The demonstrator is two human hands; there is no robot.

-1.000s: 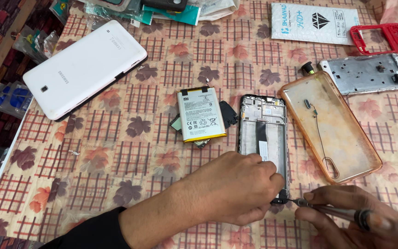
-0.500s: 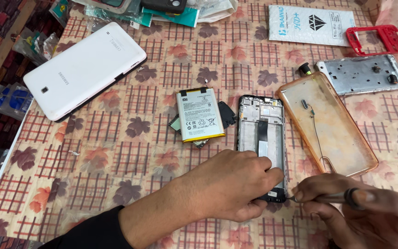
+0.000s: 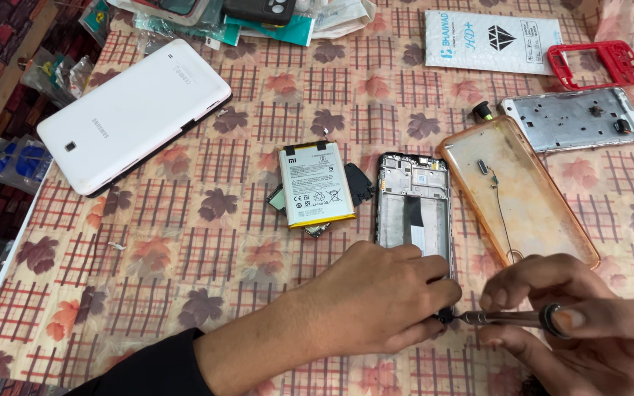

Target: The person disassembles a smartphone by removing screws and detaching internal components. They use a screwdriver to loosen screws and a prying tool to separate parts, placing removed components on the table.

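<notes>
An opened phone frame lies on the patterned tablecloth in front of me. My left hand presses down on its lower end, covering that part. In my right hand is a thin screwdriver, held level with its tip against the frame's bottom right corner. A white phone battery rests to the left of the frame, on top of small dark parts.
A clear orange phone case holding small parts lies right of the frame. Behind it are a silver metal plate, a red plastic frame and a white packet. A white tablet lies far left.
The view has shifted slightly. My right hand has moved a little closer to the frame's corner with the screwdriver; my left hand stays on the frame.
</notes>
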